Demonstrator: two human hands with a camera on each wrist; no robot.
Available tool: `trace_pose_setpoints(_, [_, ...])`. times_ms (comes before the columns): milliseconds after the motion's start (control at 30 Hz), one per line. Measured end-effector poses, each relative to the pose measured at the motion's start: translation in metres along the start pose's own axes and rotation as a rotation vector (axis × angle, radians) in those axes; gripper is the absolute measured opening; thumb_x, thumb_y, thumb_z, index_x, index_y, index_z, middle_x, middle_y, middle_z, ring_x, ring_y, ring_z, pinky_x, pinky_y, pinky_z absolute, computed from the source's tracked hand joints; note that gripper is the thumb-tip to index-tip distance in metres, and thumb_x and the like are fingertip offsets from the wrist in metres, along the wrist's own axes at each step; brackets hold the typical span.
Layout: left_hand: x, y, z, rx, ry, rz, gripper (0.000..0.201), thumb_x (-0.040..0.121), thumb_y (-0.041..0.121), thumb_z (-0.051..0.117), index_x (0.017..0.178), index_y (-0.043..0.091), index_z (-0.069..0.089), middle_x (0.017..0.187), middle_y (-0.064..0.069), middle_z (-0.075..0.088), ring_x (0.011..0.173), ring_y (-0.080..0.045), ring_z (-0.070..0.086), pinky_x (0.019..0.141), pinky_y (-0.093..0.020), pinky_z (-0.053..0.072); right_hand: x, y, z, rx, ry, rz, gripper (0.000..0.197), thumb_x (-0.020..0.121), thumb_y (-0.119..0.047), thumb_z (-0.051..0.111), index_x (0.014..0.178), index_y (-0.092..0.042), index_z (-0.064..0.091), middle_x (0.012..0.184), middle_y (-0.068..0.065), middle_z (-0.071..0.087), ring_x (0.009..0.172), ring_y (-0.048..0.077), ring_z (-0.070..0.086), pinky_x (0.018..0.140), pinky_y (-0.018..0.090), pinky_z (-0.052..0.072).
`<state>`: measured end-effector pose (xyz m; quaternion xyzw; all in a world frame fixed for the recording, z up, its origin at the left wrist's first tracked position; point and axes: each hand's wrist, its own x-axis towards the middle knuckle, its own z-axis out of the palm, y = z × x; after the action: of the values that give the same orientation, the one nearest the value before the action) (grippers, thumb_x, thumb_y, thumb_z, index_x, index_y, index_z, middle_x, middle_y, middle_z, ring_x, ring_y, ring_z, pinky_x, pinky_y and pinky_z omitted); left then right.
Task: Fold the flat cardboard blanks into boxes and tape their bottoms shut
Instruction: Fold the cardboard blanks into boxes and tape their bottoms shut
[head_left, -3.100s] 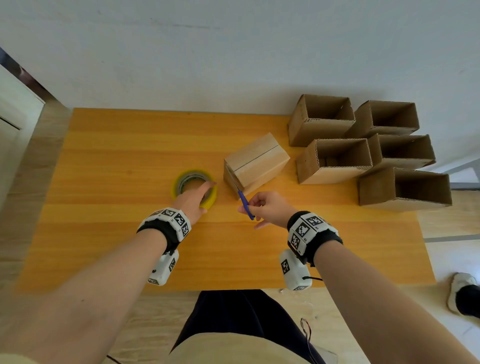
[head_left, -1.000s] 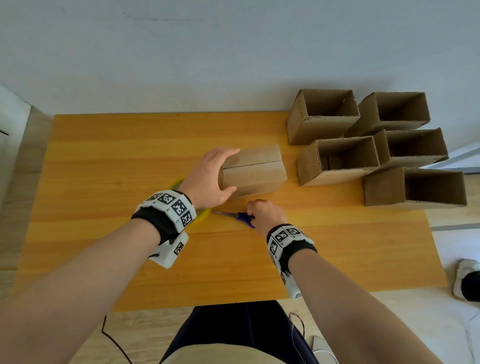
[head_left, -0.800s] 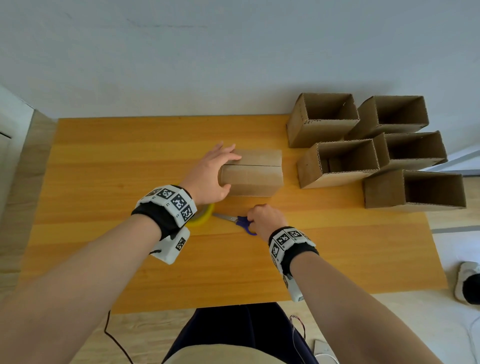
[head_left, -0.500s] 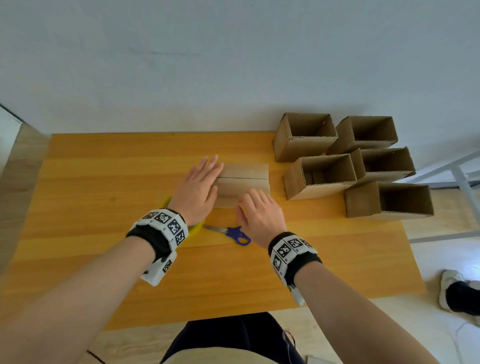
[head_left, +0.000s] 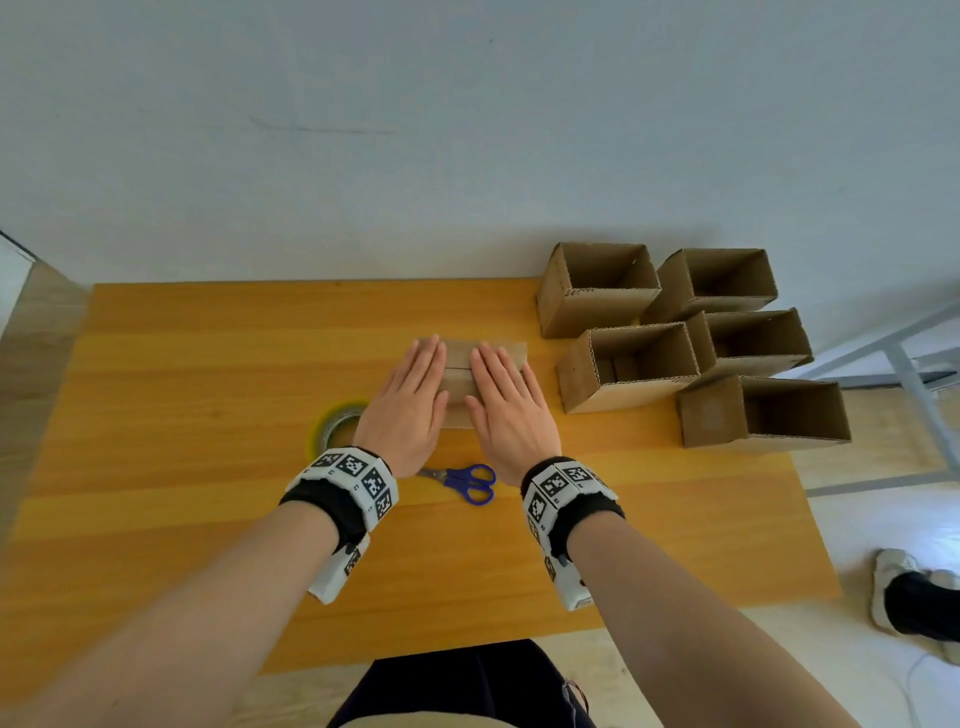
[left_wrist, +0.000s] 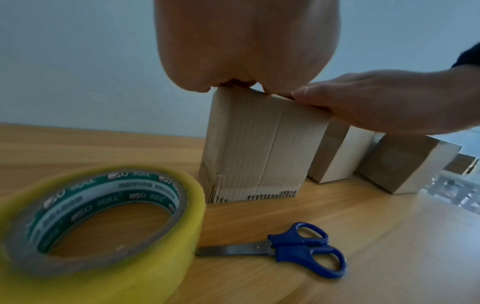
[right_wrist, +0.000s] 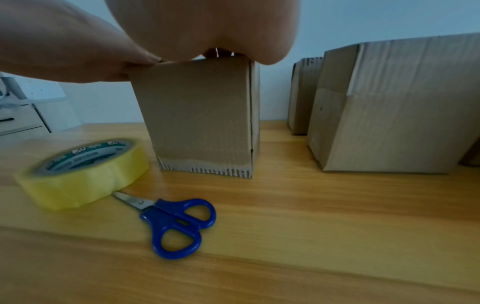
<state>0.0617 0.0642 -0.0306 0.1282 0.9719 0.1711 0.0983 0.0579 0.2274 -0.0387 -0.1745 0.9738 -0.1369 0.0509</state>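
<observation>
**Both palms flat on the upturned box**

The cardboard box (head_left: 457, 364) stands near the middle of the wooden table (head_left: 182, 364), closed flaps up. The left hand (head_left: 408, 410) and right hand (head_left: 506, 410) lie side by side on top of it, fingers straight and flat, gripping nothing. The yellow tape roll (head_left: 337, 423) sits at 8 o'clock from the box, beside the left wrist. Blue-handled scissors (head_left: 465, 480) lie at 6 o'clock, between the wrists. Five open boxes (head_left: 628, 364) cluster at 2 to 3 o'clock.
</observation>
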Motion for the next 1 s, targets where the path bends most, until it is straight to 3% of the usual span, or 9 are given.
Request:
trace_pose_setpoints(100, [-0.001,0.003,0.000,-0.082,-0.001,-0.031,0.056,0.103,0.032,0.018,0.149,0.011,-0.005,0.153,0.004,-0.019,0.140,-0.007,-0.018,0.113,-0.021,-0.004,-0.005,0.003,0.003,0.075,0.017,0.037,0.066,0.096,-0.049,0.004,0.151,-0.013,0.006,0.160,0.002,0.003,0.145,0.013,-0.008,0.119,0.032,0.001])
trace_pose_setpoints(200, [0.002,0.007,0.001,-0.240,-0.031,-0.081,0.060,0.103,0.030,0.022,0.148,0.011,-0.012,0.151,0.004,-0.029,0.139,-0.005,-0.018,0.111,-0.018,0.000,-0.006,0.004,0.001,0.214,0.014,0.116,0.068,0.098,-0.046,0.019,0.150,-0.007,-0.003,0.159,0.005,-0.010,0.143,0.013,-0.017,0.120,0.029,0.001])
trace_pose_setpoints(333, [0.003,0.014,0.001,-0.501,-0.042,-0.186,0.067,0.102,0.024,0.026,0.145,0.012,-0.024,0.152,0.001,-0.031,0.134,0.002,-0.016,0.112,-0.017,0.003,-0.005,0.003,-0.006,0.479,0.002,0.266,0.079,0.098,-0.041,0.041,0.150,-0.010,-0.010,0.159,0.003,-0.017,0.146,0.015,0.002,0.110,0.020,0.019])
trace_pose_setpoints(533, [0.008,0.018,0.002,-0.678,0.003,-0.291,0.064,0.102,0.018,0.028,0.148,0.012,-0.016,0.157,-0.001,-0.016,0.144,-0.010,-0.010,0.108,-0.016,-0.003,-0.002,-0.001,-0.014,0.686,0.002,0.413,0.086,0.094,-0.036,0.054,0.151,-0.013,-0.006,0.160,0.002,0.002,0.146,0.014,0.009,0.109,0.020,0.016])
trace_pose_setpoints(733, [0.019,0.021,-0.006,-0.842,0.030,-0.427,0.060,0.103,0.032,0.024,0.150,0.012,-0.006,0.159,-0.002,-0.002,0.146,-0.014,0.002,0.114,-0.024,0.004,0.004,-0.002,-0.017,0.843,-0.016,0.522,0.085,0.093,-0.045,0.051,0.152,-0.016,-0.003,0.159,0.001,0.011,0.145,0.016,0.016,0.116,0.029,0.019])
trace_pose_setpoints(800, [0.024,0.022,-0.009,-0.866,0.062,-0.478,0.060,0.102,0.034,0.030,0.150,0.008,0.005,0.157,-0.005,0.013,0.144,-0.017,0.014,0.112,-0.025,0.013,0.006,-0.001,-0.015,0.896,-0.006,0.573,0.079,0.094,-0.048,0.046,0.152,-0.016,0.004,0.157,0.003,0.022,0.143,0.020,0.024,0.116,0.034,0.025])
trace_pose_setpoints(833, [0.026,0.023,-0.011,-0.886,0.088,-0.501,0.059,0.101,0.033,0.034,0.148,0.007,0.011,0.152,-0.006,0.026,0.140,-0.019,0.024,0.108,-0.025,0.021,0.008,-0.001,-0.013,0.917,0.005,0.593,0.075,0.095,-0.049,0.045,0.152,-0.016,0.010,0.154,0.004,0.029,0.140,0.021,0.030,0.114,0.036,0.028])
trace_pose_setpoints(900, [0.030,0.024,-0.011,-0.916,0.131,-0.535,0.055,0.099,0.030,0.044,0.142,0.005,0.021,0.124,-0.002,0.045,0.121,-0.020,0.044,0.093,-0.023,0.031,0.011,-0.002,-0.014,0.956,0.032,0.623,0.066,0.095,-0.047,0.045,0.148,-0.014,0.022,0.144,0.004,0.044,0.131,0.021,0.042,0.107,0.033,0.037])
trace_pose_setpoints(1000, [0.032,0.024,-0.008,-0.910,0.163,-0.548,0.050,0.098,0.030,0.046,0.136,0.005,0.026,0.110,0.001,0.043,0.105,-0.016,0.047,0.086,-0.023,0.033,0.012,-0.002,-0.016,0.950,0.070,0.642,0.056,0.094,-0.042,0.051,0.139,-0.014,0.032,0.127,0.004,0.056,0.114,0.020,0.054,0.093,0.030,0.045])
